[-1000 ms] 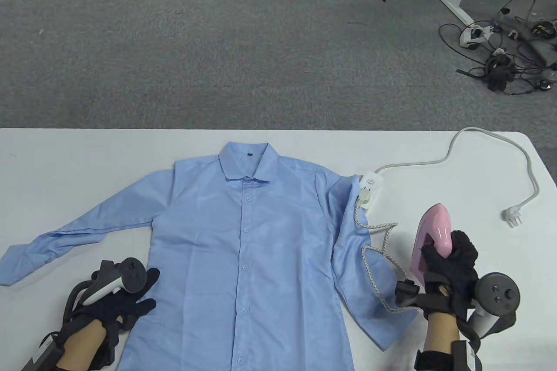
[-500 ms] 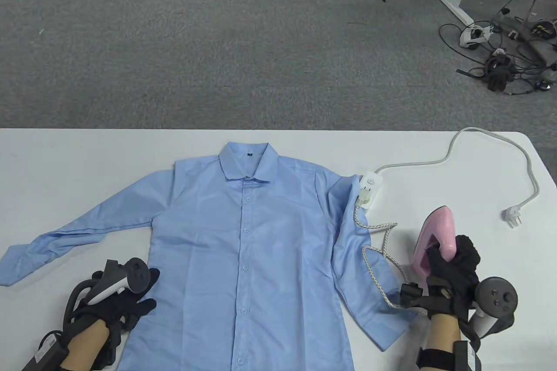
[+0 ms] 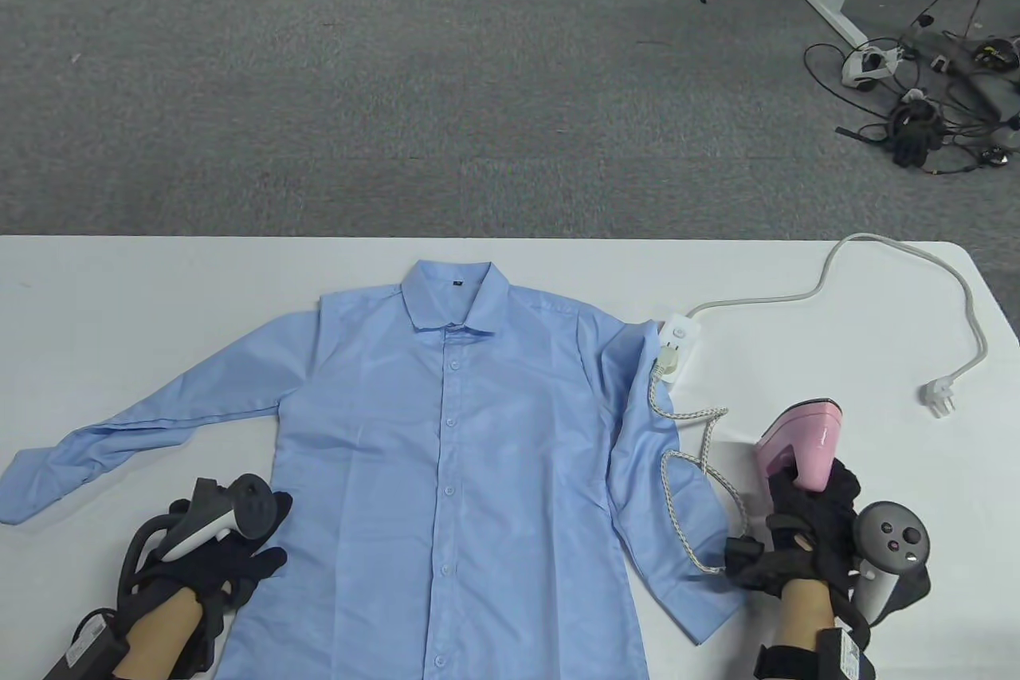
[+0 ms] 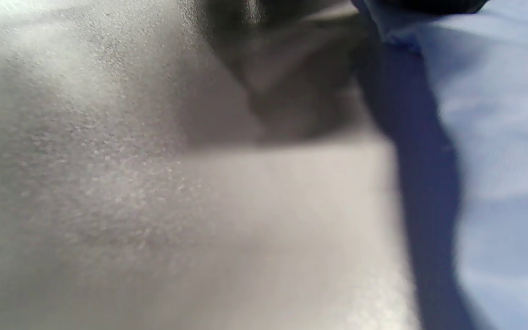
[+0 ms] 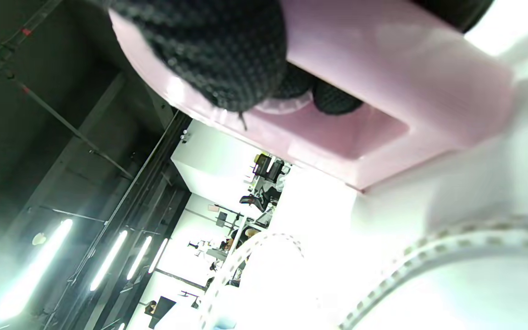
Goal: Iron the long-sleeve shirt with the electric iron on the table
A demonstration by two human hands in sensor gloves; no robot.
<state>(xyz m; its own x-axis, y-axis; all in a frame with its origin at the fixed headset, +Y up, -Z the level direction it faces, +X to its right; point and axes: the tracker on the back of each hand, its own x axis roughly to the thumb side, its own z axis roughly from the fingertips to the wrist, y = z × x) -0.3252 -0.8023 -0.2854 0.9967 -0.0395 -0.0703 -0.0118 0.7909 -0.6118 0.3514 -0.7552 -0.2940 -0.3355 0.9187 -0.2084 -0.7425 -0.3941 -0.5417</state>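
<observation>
A light blue long-sleeve shirt (image 3: 462, 457) lies buttoned and face up on the white table (image 3: 119, 297), collar at the far side. Its right sleeve is folded down along the body. My right hand (image 3: 813, 520) grips the handle of a pink electric iron (image 3: 805, 441), tipped up on the table right of the shirt. The right wrist view shows my fingers (image 5: 218, 50) wrapped round the pink handle (image 5: 383, 64). My left hand (image 3: 231, 552) rests flat on the shirt's lower left edge. The left wrist view shows blurred table and blue cloth (image 4: 502, 137).
The iron's braided cord (image 3: 701, 473) runs over the folded sleeve to a white power strip (image 3: 677, 345) by the shirt's shoulder. The strip's white cable (image 3: 892, 257) loops to an unplugged plug (image 3: 939, 398) near the table's right edge. Grey carpet lies beyond the table.
My right hand has tilted the iron's nose upward and drawn it slightly toward me. My left hand has hardly moved.
</observation>
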